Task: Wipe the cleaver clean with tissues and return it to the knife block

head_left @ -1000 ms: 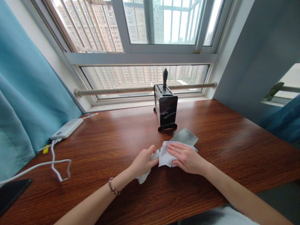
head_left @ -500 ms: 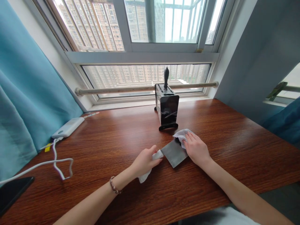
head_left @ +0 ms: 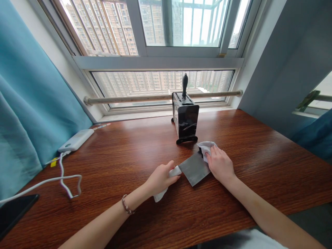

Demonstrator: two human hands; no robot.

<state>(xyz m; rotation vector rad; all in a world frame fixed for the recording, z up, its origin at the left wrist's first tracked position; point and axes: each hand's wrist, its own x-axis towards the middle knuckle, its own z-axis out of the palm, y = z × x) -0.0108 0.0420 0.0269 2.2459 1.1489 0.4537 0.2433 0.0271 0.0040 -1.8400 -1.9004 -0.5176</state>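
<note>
A wide grey cleaver blade [head_left: 194, 168] lies flat on the wooden table [head_left: 124, 155]. My left hand [head_left: 160, 178] is closed round its handle end, which is wrapped in a white cloth [head_left: 160, 196]; the handle itself is hidden. My right hand [head_left: 220, 164] presses another white cloth [head_left: 206, 146] onto the blade's far corner, fingers together and slightly curled. A black knife block [head_left: 186, 121] stands just behind the blade, with one dark handle [head_left: 184, 84] sticking up from it.
A white power bank [head_left: 75, 140] with a looping white cable [head_left: 63, 180] lies at the left. A black phone [head_left: 14, 211] sits at the near left edge. A blue curtain [head_left: 31, 103] hangs on the left, and a window rail [head_left: 145, 99] runs behind the table.
My right hand slid its cloth from the near part of the blade to the far corner, uncovering the blade. My left hand kept its hold and stayed put.
</note>
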